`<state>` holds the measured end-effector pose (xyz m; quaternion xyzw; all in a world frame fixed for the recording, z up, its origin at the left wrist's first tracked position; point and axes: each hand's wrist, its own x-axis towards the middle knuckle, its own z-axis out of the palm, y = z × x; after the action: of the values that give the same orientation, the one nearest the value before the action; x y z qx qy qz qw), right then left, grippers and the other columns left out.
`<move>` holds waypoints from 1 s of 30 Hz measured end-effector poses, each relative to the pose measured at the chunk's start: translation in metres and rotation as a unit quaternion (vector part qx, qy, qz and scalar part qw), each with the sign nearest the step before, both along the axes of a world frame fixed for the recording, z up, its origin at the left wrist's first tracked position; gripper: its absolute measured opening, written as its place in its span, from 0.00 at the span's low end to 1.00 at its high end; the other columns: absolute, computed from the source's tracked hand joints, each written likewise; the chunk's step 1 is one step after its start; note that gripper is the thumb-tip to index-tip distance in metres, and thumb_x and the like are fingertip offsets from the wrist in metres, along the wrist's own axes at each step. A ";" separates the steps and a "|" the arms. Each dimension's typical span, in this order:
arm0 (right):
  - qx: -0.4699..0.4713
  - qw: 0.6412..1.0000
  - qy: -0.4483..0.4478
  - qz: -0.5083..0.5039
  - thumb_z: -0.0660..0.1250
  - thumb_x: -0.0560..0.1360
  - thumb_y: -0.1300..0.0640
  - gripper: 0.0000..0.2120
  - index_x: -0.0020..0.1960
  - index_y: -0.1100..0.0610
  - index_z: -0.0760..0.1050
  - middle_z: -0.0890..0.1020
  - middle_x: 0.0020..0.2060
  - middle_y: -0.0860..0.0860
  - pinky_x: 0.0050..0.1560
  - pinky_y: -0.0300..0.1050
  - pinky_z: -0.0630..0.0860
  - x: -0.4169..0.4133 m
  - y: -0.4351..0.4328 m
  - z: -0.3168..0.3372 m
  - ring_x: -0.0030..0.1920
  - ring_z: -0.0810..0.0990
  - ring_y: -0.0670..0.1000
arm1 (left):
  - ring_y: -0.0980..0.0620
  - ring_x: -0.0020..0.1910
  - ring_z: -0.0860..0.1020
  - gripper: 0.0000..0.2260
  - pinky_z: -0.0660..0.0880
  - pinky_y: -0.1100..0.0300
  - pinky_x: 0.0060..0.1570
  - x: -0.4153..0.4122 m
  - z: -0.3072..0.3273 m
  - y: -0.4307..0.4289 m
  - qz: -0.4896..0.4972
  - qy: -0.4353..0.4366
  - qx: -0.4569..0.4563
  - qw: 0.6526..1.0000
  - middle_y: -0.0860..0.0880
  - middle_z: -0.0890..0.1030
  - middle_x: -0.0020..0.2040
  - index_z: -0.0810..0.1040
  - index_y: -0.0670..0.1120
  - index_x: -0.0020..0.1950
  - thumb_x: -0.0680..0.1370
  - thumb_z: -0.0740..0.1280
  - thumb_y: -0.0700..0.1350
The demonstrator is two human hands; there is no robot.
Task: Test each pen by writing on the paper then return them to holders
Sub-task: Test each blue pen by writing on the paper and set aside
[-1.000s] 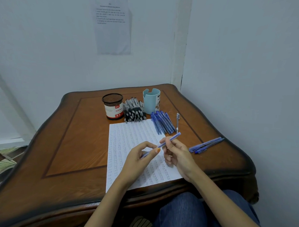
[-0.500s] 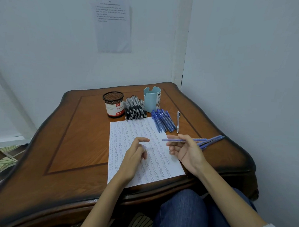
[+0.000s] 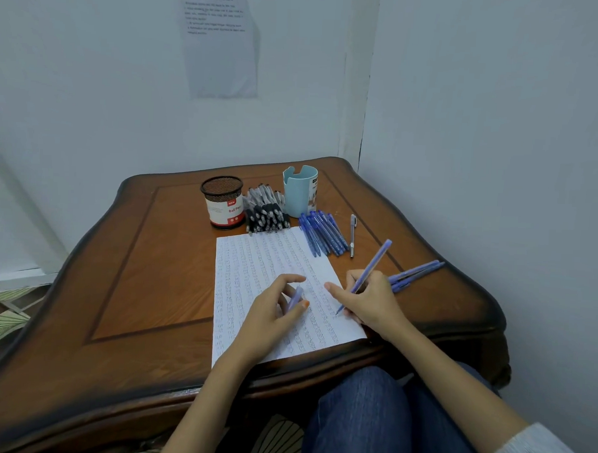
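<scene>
My right hand (image 3: pixel 369 303) grips a blue pen (image 3: pixel 374 264) in a writing hold, its tip touching the white paper (image 3: pixel 255 258), which is covered in rows of small marks. My left hand (image 3: pixel 273 311) rests on the paper and holds the pen's blue cap (image 3: pixel 295 297) between thumb and fingers. A pile of blue pens (image 3: pixel 323 232) lies at the paper's far right corner, and a pile of black pens (image 3: pixel 265 211) lies behind the paper. A black mesh holder (image 3: pixel 222 202) and a light blue holder (image 3: pixel 300 190) stand at the back.
A single grey pen (image 3: pixel 352 233) lies right of the blue pile. A few blue pens (image 3: pixel 415 274) lie near the table's right edge. The wooden table (image 3: pixel 151 271) sits in a wall corner. My knees are under its front edge.
The cap has come off the pen and stays in my left hand. My right hand turned the pen from level to a writing hold and lowered its tip onto the paper.
</scene>
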<state>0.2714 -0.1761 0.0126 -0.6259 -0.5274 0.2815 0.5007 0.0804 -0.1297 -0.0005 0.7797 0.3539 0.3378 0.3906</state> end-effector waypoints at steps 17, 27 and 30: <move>-0.007 0.999 -0.045 0.007 0.68 0.73 0.68 0.18 0.28 0.60 0.65 0.71 0.22 0.55 0.27 0.37 0.72 -0.002 0.003 -0.006 0.24 0.79 0.47 | 0.60 0.42 0.73 0.16 0.69 0.69 0.43 0.001 -0.006 0.002 0.018 0.031 0.064 0.997 0.56 0.77 0.46 0.75 0.56 0.59 0.74 0.73 0.46; -0.008 0.999 -0.034 0.005 0.67 0.71 0.70 0.17 0.27 0.60 0.66 0.70 0.23 0.56 0.26 0.38 0.72 -0.001 0.002 -0.005 0.24 0.79 0.49 | 0.60 0.42 0.73 0.16 0.69 0.71 0.42 0.001 -0.007 0.002 0.019 0.031 0.059 0.998 0.55 0.77 0.46 0.76 0.55 0.59 0.73 0.73 0.45; -0.009 0.999 -0.034 0.006 0.67 0.71 0.70 0.18 0.27 0.59 0.65 0.69 0.22 0.55 0.26 0.38 0.72 -0.001 0.002 -0.006 0.24 0.78 0.49 | 0.60 0.41 0.73 0.16 0.69 0.70 0.41 0.001 -0.008 0.002 0.017 0.031 0.058 0.998 0.55 0.77 0.46 0.76 0.55 0.59 0.74 0.73 0.45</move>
<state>0.2708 -0.1738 0.0069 -0.6365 -0.5456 0.2681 0.4747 0.0817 -0.1276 -0.0081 0.8052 0.3586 0.3399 0.3279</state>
